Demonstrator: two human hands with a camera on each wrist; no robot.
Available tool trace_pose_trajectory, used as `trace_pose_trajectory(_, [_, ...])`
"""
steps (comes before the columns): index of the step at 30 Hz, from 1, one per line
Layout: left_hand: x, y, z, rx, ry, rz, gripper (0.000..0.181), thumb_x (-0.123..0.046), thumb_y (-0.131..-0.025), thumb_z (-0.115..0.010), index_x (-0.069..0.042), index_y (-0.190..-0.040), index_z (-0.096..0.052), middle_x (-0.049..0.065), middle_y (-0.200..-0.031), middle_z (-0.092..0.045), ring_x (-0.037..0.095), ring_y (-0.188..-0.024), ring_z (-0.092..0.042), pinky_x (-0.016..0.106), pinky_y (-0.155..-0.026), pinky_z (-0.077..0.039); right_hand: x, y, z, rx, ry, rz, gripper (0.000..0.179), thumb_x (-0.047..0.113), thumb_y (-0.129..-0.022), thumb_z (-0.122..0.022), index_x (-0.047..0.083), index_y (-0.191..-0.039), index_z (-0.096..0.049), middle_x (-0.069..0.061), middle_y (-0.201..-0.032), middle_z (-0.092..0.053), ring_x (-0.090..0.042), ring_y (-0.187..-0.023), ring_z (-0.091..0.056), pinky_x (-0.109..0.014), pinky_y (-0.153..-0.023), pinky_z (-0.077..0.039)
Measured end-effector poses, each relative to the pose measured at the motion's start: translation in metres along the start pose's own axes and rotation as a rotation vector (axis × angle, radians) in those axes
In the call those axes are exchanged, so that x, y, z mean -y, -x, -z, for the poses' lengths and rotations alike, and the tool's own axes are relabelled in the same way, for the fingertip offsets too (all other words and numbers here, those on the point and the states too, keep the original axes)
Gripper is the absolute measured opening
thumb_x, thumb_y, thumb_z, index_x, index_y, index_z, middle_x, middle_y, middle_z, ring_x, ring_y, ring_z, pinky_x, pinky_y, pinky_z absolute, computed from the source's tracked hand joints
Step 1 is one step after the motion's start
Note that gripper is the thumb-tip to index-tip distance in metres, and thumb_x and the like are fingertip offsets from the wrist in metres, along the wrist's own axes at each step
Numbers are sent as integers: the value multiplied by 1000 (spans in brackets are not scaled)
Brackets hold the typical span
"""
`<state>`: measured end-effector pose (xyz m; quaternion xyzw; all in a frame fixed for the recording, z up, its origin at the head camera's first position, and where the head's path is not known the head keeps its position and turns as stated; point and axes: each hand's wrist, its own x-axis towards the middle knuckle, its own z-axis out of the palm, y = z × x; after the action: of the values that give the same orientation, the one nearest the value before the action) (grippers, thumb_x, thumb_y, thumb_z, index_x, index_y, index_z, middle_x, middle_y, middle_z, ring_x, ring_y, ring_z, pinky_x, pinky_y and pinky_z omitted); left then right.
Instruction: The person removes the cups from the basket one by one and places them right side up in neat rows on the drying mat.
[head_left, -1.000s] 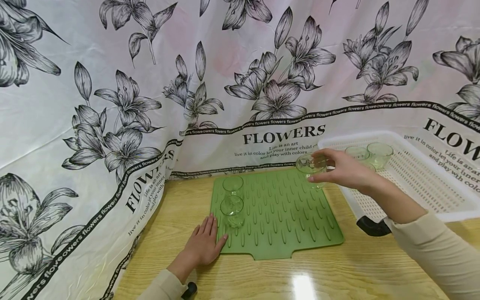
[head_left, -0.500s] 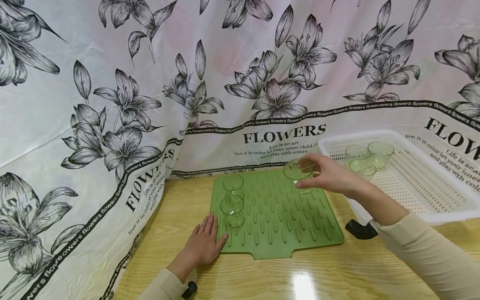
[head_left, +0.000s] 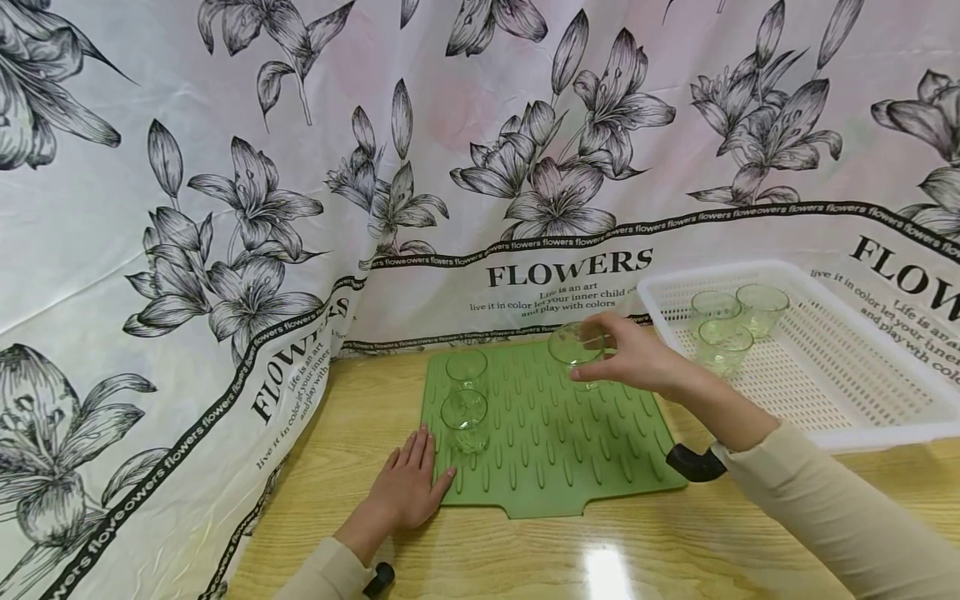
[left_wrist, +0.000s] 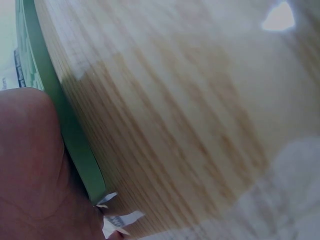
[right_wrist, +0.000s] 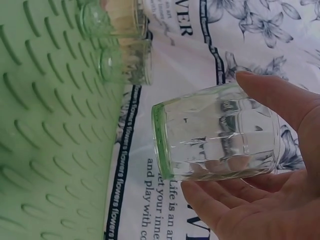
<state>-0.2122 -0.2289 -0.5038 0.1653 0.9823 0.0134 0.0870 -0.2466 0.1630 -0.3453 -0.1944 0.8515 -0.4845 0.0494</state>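
Note:
My right hand grips a clear, faceted drinking glass between thumb and fingers, above the back part of the green ridged mat. In the right wrist view the glass's thick green-tinted base points toward the mat, with a gap between them. Along the mat's left side stand two more glasses, one farther back and one nearer. My left hand lies with fingers extended at the mat's left edge, thumb over its near corner. The left wrist view shows part of that hand against the mat's edge.
A white perforated basket stands right of the mat, with three glasses grouped at its left side. A flower-printed cloth hangs behind and to the left. Wood-grain table surface shows around the mat.
My right hand has carried the glass leftward from the basket side, farther over the mat. The three basket glasses are now more exposed. My left hand has stayed in place.

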Motion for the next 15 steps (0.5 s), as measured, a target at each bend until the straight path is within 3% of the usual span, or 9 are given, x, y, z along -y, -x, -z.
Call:
trace_pose_trajectory(9, [-1, 0, 1, 4, 4, -3, 83, -63, -108, -20, -2, -164, -16, 17, -171, -5, 36, -157, -10, 57, -123, -20, -6, -14, -14, 3, -46, -31, 82, 29, -83, -87, -2, -146, -44, -25, -147, -48, -46, -134, -48, -57, -106, -47])
trace_pose_trajectory(15, [-3, 2, 5, 12, 24, 6, 81, -60, -109, -23, -1, -163, -16, 17, -171, -5, 36, -157, -9, 57, -123, -19, -13, -28, -26, -49, -56, -55, 80, 30, -81, -88, 1, -143, -47, -21, -144, -50, -44, -134, -48, -55, -104, -48])
